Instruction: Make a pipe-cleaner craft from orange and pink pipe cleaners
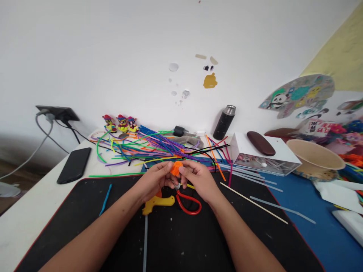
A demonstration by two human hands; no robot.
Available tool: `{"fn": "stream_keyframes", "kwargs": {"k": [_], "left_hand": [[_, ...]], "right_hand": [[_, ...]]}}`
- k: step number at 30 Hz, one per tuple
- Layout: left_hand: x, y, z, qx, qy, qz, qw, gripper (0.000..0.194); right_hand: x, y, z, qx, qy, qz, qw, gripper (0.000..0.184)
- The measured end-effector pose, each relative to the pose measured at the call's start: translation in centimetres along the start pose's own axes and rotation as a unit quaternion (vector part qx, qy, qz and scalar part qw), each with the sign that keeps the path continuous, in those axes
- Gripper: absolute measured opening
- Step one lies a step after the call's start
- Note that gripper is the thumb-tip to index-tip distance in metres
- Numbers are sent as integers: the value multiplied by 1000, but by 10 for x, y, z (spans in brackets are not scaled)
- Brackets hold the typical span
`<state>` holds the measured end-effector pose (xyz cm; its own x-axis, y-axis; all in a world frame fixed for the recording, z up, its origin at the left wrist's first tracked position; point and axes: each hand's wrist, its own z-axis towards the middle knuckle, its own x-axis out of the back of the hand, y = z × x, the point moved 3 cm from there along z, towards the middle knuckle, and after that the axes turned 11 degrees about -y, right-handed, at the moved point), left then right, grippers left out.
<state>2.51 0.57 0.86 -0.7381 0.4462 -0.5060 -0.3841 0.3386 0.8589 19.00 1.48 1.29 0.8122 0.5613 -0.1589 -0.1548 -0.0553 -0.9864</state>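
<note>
Between both hands [155, 177] [200, 179], orange piece [176, 168] partly hidden

The left forearm [109, 223] and the right forearm [239, 223] are left bare and stretched forward, slanted in toward each other. The left hand [157, 178] and the right hand [202, 181] are held close together, with the fingers [169, 183] curled and both thumbs [187, 174] bent inward in a pinch.

The head view looks forward and down onto the black mat [204, 241].
</note>
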Motion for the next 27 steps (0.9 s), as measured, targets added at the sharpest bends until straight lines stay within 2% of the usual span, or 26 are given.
{"fn": "stream_keyframes", "kwargs": {"k": [5, 12, 21, 27], "left_hand": [[3, 4, -2, -40, 35, -15, 998, 52], [2, 5, -1, -44, 33, -14, 998, 41], [1, 3, -1, -7, 12, -52, 999, 36], [2, 0, -1, 22, 7, -36, 999, 34]], "right_hand": [[1, -2, -1, -4, 24, -5, 1000, 47], [-1, -2, 0, -2, 19, 12, 1000, 48], [-2, -1, 0, 10, 15, 38, 999, 48], [-2, -1, 0, 11, 16, 35, 999, 46]]}}
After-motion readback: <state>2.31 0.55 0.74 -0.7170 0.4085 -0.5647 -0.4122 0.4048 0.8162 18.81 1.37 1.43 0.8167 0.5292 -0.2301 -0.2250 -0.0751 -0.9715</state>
